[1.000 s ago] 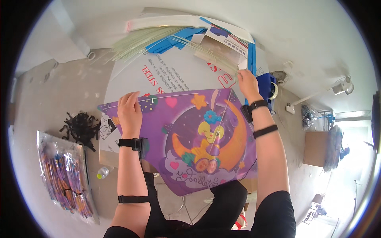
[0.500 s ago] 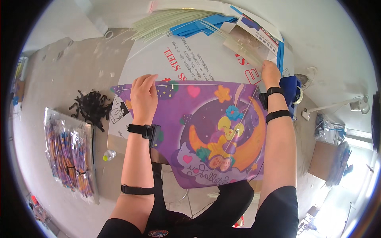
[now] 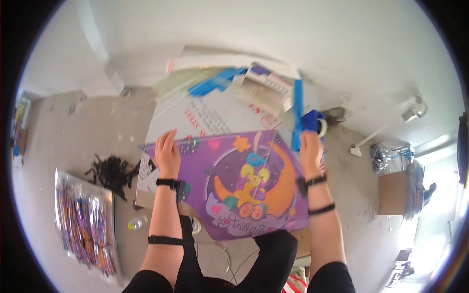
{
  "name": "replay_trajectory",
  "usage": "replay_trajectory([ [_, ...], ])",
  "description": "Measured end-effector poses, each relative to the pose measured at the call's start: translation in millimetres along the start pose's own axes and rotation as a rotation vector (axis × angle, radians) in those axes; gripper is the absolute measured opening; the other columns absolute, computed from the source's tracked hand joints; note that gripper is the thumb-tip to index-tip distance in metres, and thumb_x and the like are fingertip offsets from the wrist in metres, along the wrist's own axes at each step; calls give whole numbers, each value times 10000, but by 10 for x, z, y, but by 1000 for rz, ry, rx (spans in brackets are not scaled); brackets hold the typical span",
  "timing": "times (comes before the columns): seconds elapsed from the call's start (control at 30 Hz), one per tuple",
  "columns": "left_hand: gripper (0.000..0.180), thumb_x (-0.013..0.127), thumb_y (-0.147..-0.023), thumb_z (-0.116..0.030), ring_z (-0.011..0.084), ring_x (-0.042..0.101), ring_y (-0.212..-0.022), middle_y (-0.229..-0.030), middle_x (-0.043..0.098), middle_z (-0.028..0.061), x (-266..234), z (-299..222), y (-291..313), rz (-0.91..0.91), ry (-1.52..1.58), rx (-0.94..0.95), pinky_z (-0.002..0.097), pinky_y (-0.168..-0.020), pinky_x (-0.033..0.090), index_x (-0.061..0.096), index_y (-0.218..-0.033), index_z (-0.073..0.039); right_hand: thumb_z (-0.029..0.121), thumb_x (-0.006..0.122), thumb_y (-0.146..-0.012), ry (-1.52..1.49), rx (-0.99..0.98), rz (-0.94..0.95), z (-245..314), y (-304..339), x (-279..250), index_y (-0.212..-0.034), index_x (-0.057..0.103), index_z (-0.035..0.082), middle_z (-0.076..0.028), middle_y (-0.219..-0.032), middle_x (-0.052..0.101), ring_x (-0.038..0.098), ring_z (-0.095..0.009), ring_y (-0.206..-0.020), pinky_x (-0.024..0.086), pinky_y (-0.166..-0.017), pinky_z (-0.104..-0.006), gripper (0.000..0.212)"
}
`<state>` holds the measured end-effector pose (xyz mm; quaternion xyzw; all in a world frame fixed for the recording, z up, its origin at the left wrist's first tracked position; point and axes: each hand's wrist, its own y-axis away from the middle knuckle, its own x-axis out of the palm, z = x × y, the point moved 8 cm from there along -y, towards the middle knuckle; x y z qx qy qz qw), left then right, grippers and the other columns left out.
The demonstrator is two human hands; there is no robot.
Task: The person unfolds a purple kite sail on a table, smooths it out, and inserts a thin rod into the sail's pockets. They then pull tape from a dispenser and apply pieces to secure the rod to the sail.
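Note:
A purple kite, printed with a yellow cartoon animal on an orange moon, spans the front of the table toward my lap. One thin white rod runs along its far edge, and another crosses the moon picture. My left hand is closed on the kite's far edge near its left corner. Just beyond the right side of the kite is my right hand, blurred, with bent fingers held together. Whatever those fingers may hold cannot be made out. Close by them is a dark blue tape dispenser with a pale tape roll.
Pale thin rods, blue strips and an open box lie at the far end of the printed board. On the floor at left are a black tangled bundle, a bottle and a clear bag of colourful bundles.
My right hand has come back from beside the open box to near the tape dispenser. The view has tilted, so the table sits lower. My left hand stays on the kite's edge.

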<state>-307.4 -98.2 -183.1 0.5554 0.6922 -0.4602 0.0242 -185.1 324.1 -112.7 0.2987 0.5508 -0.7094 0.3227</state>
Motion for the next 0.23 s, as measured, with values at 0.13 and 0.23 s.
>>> replay_trajectory([
  [0.13, 447, 492, -751, 136, 337, 575, -1008, -1095, 612, 148, -455, -85, 208, -66, 59, 71, 401, -871, 472, 626, -1133, -56, 73, 589, -831, 124, 51, -53, 355, 1063, -1265, -793, 582, 35, -147, -814, 599, 562, -357, -803, 466, -717, -422, 54],
  [0.23, 421, 514, -796, 100, 323, 575, -1058, -1127, 612, 163, -781, -357, 371, -41, 72, 83, 398, -922, 460, 626, -1161, -78, 99, 628, -811, 121, 271, -55, 167, 1769, -1997, -796, 585, 30, -155, -837, 607, 582, -319, -824, 477, -765, -407, 83],
])
